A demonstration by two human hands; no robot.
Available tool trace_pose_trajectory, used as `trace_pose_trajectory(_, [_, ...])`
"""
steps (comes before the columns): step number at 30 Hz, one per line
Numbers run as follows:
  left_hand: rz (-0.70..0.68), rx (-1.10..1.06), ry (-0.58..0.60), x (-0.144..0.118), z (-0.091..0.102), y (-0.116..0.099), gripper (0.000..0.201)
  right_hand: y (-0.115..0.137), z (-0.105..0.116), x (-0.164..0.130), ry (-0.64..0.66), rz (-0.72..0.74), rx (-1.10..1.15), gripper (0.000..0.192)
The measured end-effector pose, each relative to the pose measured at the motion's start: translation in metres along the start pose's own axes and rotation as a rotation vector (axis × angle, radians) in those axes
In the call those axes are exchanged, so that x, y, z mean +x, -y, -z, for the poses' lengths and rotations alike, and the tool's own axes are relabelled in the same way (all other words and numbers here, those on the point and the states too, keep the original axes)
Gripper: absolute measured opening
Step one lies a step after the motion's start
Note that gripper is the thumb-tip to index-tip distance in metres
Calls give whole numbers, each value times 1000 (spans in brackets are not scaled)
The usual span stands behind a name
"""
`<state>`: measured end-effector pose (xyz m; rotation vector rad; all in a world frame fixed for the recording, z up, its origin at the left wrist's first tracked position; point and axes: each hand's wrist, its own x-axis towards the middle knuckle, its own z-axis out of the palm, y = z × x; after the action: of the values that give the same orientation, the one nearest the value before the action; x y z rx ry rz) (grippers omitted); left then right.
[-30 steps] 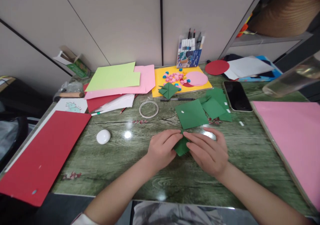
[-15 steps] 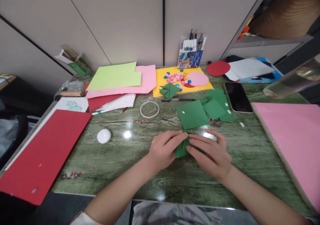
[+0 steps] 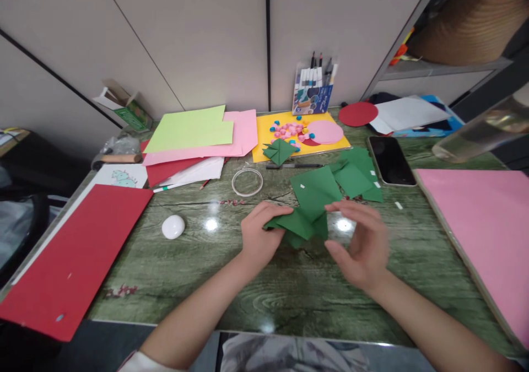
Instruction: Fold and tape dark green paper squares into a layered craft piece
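The folded green paper (image 3: 303, 224) sits near the middle of the green wood-grain table (image 3: 198, 262), its long axis running left to right with one pointed tip aimed left, under your fingers. Your left hand (image 3: 260, 234) pinches that left end, gripping the paper. Your right hand (image 3: 360, 243) hovers just right of it, fingers spread and holding nothing. Just behind lies a flat green square (image 3: 316, 189), with a tape ring (image 3: 247, 181) to its left and a phone (image 3: 390, 160) farther right.
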<state>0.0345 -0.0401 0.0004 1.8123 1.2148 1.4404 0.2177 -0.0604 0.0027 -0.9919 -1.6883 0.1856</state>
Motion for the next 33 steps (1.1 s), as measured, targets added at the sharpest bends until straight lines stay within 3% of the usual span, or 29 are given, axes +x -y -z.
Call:
trace_pose_trajectory(3, [25, -35, -69, 2, 1, -1, 39, -2, 1, 0, -49, -180, 67, 49])
trace_pose_trajectory(6, [11, -35, -81, 1, 0, -1, 35, 2, 2, 0, 129, -229, 32, 42])
trace_pose_trajectory(10, [-43, -33, -70, -3, -1, 1, 33, 13, 3, 2, 192, -92, -124, 29])
trace_pose_trajectory(19, [-91, -31, -3, -9, -6, 1, 38, 14, -1, -2, 209, 238, -254, 40])
trace_pose_trajectory(23, [23, 17, 79, -8, -9, 1, 38, 6, -4, -7, 220, 233, -279, 39])
trace_pose_trajectory(30, [289, 55, 225, 1, -12, 4, 19, -8, -16, -8, 274, -22, -348, 18])
trace_pose_trajectory(33, [388, -6, 229, 4, -13, 5, 16, -8, -19, -8, 267, -50, -360, 15])
